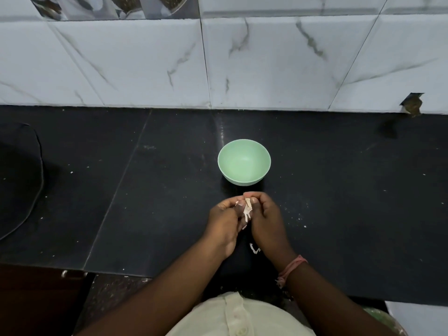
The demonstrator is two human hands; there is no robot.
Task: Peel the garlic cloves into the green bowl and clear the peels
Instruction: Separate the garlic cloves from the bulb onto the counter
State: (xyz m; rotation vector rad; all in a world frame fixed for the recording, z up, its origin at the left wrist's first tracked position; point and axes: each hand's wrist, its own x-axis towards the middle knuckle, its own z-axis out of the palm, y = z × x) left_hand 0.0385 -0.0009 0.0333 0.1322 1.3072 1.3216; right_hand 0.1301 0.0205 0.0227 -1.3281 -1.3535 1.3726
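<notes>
Currently I am holding one garlic clove (247,207) between both hands, just in front of the green bowl (244,162) and above the dark desk (145,202). My left hand (226,224) and right hand (265,221) are meeting at the clove; the fingers (252,195) of both are curling in and pinching it, with my left thumb pressing against the papery skin. A strip of skin is hanging down between my hands, so the peel is coming away but is not yet off.

Bowl check: it is standing upright, near the clove and not touching my hands, and I am seeing nothing inside it. Judging from that, no peeled clove has gone in yet and the task is at an early stage.

Peels: one loose peel scrap (254,248) is lying on the desk just beside my right wrist, and small white flecks are scattered to the right of my hands. Clearing is not yet done.

Other cloves: I am seeing none on the desk; whether more are waiting I cannot tell.
</notes>
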